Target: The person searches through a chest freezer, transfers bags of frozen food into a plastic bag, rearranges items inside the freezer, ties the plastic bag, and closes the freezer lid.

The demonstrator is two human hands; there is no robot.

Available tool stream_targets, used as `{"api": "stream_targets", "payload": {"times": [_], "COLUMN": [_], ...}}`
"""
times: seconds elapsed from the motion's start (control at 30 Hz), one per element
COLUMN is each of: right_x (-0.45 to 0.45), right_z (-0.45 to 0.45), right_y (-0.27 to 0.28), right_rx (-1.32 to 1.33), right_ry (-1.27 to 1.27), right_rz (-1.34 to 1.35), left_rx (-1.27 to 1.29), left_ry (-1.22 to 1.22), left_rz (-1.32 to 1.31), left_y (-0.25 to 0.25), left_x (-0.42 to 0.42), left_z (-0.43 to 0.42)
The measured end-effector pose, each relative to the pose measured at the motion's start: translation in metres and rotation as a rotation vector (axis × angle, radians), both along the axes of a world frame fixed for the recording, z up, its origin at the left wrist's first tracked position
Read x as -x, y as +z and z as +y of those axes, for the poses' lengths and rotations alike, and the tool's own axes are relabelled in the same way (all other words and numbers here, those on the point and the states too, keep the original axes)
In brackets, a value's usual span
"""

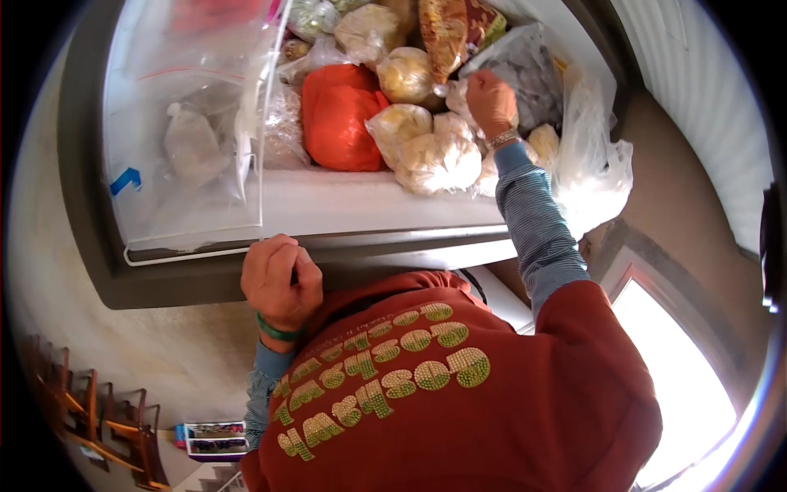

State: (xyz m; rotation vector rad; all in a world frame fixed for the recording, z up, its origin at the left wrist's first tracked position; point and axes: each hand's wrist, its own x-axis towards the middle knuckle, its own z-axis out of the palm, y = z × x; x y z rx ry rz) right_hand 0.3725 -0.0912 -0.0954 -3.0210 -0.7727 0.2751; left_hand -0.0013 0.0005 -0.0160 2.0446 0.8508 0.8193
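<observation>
Wooden furniture [102,418] lower left, near filled rack [215,440]; bright opening [684,377] lower right.

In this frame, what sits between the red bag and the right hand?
Clear plastic bags with pale, yellowish contents lie between the red bag and the right hand, as the head view shows.

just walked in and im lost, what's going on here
Someone has their right hand down among the bagged items in an open chest freezer; whether it grips one can't be made out. Their left hand is curled by the front edge. A red bag sits left of the right hand, and a clear panel covers the freezer's left end.
</observation>
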Motion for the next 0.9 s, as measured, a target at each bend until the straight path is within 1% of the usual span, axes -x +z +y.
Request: {"api": "stream_targets", "payload": {"times": [0.07, 0.13, 0.17, 0.2, 0.23, 0.27, 0.33, 0.37, 0.43, 0.47, 0.53, 0.67, 0.73, 0.77, 0.8, 0.87, 0.9], "right_x": [-0.022, -0.037, -0.051, -0.068, -0.069, -0.073, -0.063, -0.065, -0.069, -0.067, -0.056, -0.054, -0.046, -0.032, -0.025, -0.014, -0.013], "right_z": [-0.025, -0.049, -0.065, -0.085, -0.088, -0.092, -0.082, -0.088, -0.09, -0.093, -0.091, -0.084, -0.069, -0.051, -0.042, -0.029, -0.02], "right_y": [0.014, 0.017, 0.006, -0.015, -0.019, -0.022, -0.004, -0.003, -0.001, -0.002, 0.004, -0.011, 0.008, 0.031, 0.036, 0.038, 0.025], "right_rx": [-0.081, 0.097, 0.095, 0.073, 0.046, 0.036, 0.01, 0.003, -0.052, -0.059, -0.122, -0.27, -0.175, -0.088, -0.103, -0.295, -0.254], "right_ry": [0.073, 0.092, 0.082, 0.011, -0.057, -0.064, 0.093, 0.083, 0.096, 0.094, 0.21, 0.298, 0.376, 0.39, 0.392, 0.528, 0.557], "right_rz": [-0.118, -0.211, -0.213, -0.048, 0.118, 0.12, 0.217, 0.215, 0.389, 0.391, 0.298, 0.294, 0.187, 0.202, 0.209, 0.315, 0.353], "left_rx": [-0.002, 0.002, -0.002, -0.001, -0.003, -0.014, -0.025, -0.032, -0.015, -0.021, -0.013, -0.022, -0.012, -0.006, -0.019, -0.018, -0.029], "left_ry": [-0.01, 0.002, -0.008, -0.009, -0.011, -0.019, -0.022, -0.032, -0.019, -0.022, 0.004, 0.024, 0.024, 0.029, 0.031, 0.039, 0.048], "left_rz": [0.006, 0.032, 0.029, 0.031, 0.034, 0.035, 0.072, 0.071, 0.082, 0.085, 0.066, 0.066, 0.078, 0.091, 0.1, 0.104, 0.116], "left_y": [0.001, 0.001, 0.001, 0.001, 0.0, 0.0, 0.001, 0.0, -0.002, -0.002, 0.0, -0.002, -0.002, -0.002, -0.002, -0.002, -0.002], "left_x": [-0.001, -0.001, 0.0, 0.0, 0.0, -0.001, -0.001, -0.001, 0.0, -0.002, -0.004, -0.004, -0.005, -0.005, -0.005, -0.005, -0.006], "left_z": [-0.001, -0.002, -0.003, -0.003, -0.003, -0.003, -0.004, -0.004, -0.005, -0.006, -0.006, -0.007, -0.007, -0.007, -0.007, -0.007, -0.008]}}
